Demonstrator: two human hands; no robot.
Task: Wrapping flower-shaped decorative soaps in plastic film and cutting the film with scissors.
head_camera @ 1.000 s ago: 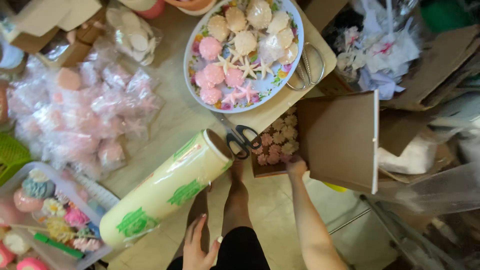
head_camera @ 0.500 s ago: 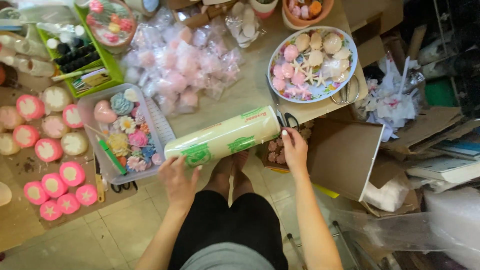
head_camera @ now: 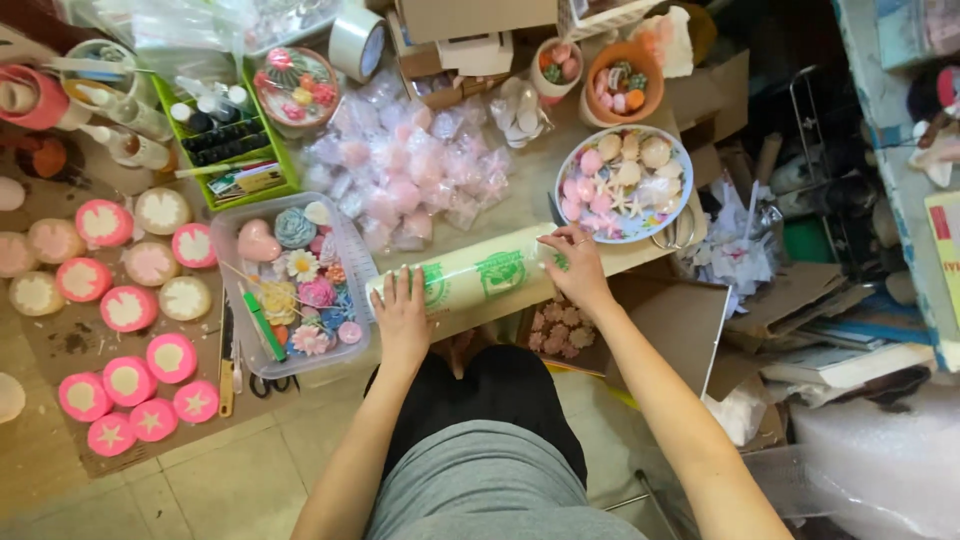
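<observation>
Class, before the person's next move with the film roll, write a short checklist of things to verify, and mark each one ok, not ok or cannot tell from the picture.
1. Left hand on the film roll: ok, it lies flat on the roll's left end.
2. Right hand on the roll: ok, its fingertips pinch at the right end.
3. Roll supported: ok, it lies on the table, tilted.
4. Film edge pulled free: cannot tell, the fingers hide it.
5. Plate apart from the roll: ok, it sits just beyond the right hand, not touching.
6. Clear tray apart from the roll: not ok, the roll's left end reaches its rim.
</observation>
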